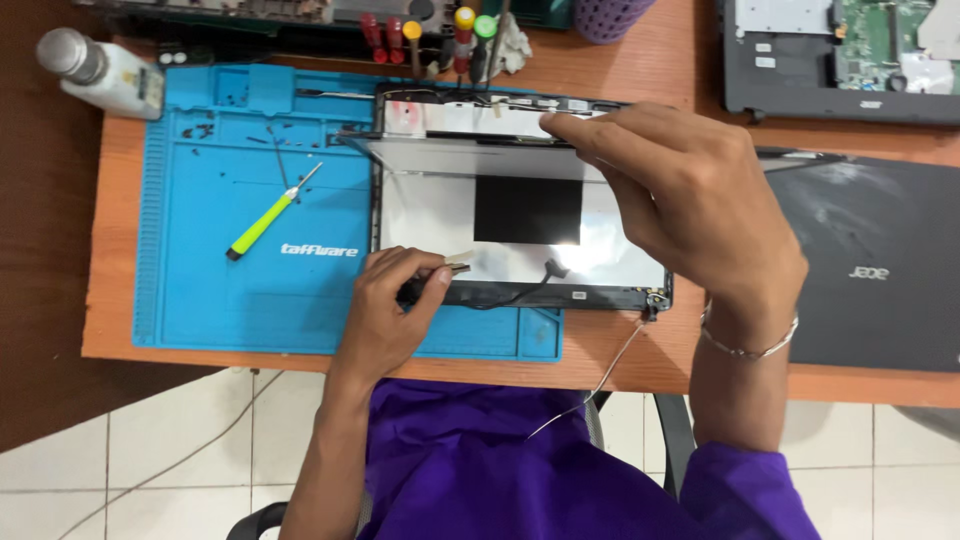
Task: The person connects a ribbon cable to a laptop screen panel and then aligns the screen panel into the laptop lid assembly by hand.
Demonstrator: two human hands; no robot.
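Two hands: both of ours work on an opened laptop lid (pixel 520 215) lying partly on a blue work mat (pixel 210 290), on an orange-brown table (pixel 640 360).
Screen panel: we see a thin panel (pixel 470 160) tilted up from the lid, its far edge raised, with a black square patch (pixel 527 210) on the silvery surface under it.
Left hand: our left hand (pixel 385 315) sits at the lid's near edge, thumb and forefinger pinched on a small flat connector (pixel 456 268).
Cable: a dark cable (pixel 520 290) runs along the near frame beside that pinch.
Right hand: our right hand (pixel 690 200) reaches over the lid, fingers pressed together at the panel's far edge; it seems to grip that edge, though the contact is hidden.
Nearby: a yellow-green screwdriver (pixel 270 215) lies on the mat, well apart from both hands; a white bottle (pixel 100 75) stands at the mat's far left corner; a closed black laptop (pixel 880 270) lies at right.
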